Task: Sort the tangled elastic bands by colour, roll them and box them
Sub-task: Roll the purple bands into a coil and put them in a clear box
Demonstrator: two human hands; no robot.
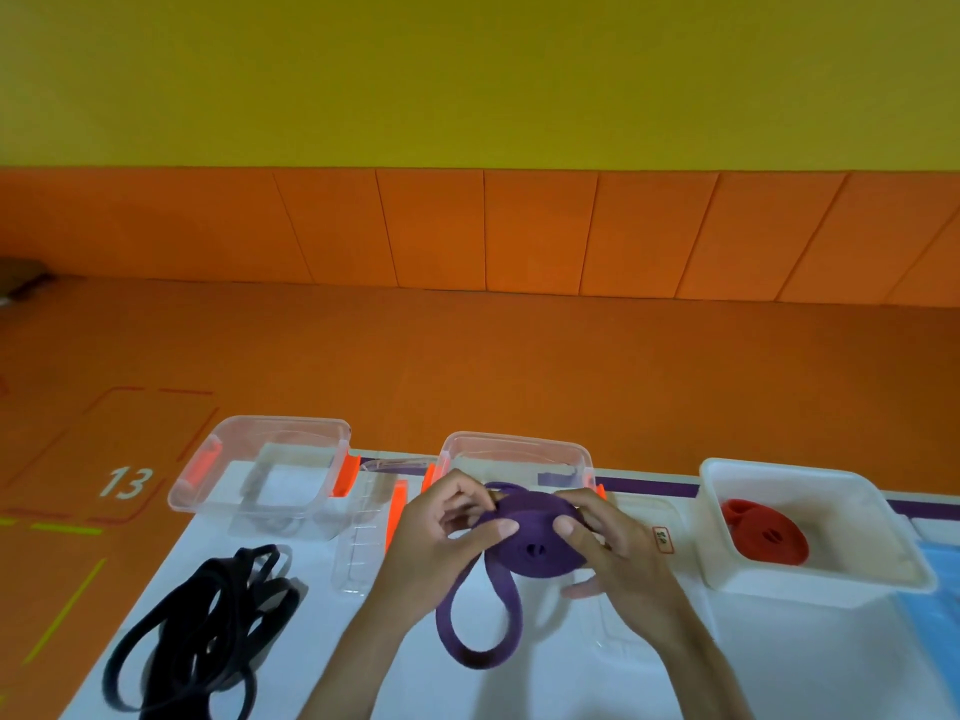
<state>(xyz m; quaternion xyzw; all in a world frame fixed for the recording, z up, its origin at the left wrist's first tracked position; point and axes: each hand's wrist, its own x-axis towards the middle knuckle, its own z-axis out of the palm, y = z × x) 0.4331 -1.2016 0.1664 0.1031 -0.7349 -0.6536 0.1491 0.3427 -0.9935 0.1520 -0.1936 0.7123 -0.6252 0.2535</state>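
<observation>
**A:** Quick check on the purple roll (535,543): whereabouts, and facing which way?

**B:** Held up just above the white worktop (545,688), right in front of the middle clear box (514,441). Flat coiled face tilted up toward the camera, small hole in the centre on show. Left grip (447,517) pinching the left side, thumb on the face, fingers curled over the top edge. Right grip (602,537) closed on the right side, thumb flat on the face, other fingers tucked underneath. Loose tail (467,631) dropping off the lower left as one long loop, long axis from the roll toward the near edge. Touching the worktop or not, can't tell.

**A:** And the rest? Anything hard to make out?

**B:** Red roll (769,535) lying flat in the white tub (810,582) on the right. Black bands (208,631) tangled on the left, stretched diagonally from near-left to far-right, near end cut off by the bottom edge. Left clear box (283,420) with something greyish seen through it, no idea what. Clear lid (363,532) with an orange clip lying between the two clear boxes. Far rim of the purple roll hidden behind fingers, front wall of the middle box hidden behind both hands. Small label (662,540) by the right wrist, too tiny to read. Blue something (935,589) at the right edge, cut off.
</observation>
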